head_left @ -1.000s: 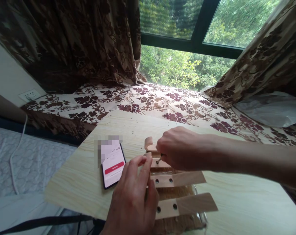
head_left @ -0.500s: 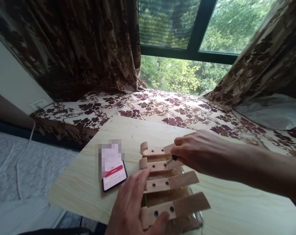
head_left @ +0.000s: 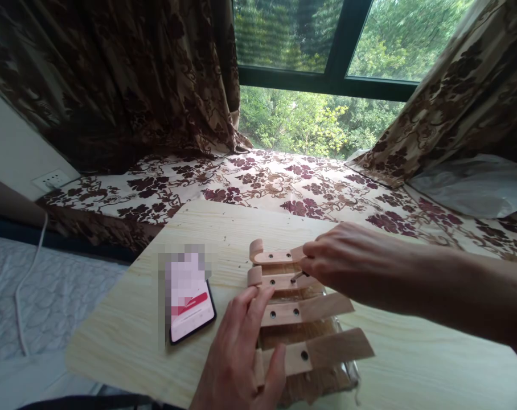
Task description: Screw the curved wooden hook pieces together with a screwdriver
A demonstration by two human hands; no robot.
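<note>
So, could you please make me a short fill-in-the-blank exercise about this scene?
1. The number of wooden strips in the row is ____.
2. The right hand holds a tool with its tip at the ____ strip, counting from the window.
3. The left hand has its thumb over the strip ____ from the window.
4. The bar on the screen of the phone is coloured ____.

Missing words: four; second; farthest; red.
</note>
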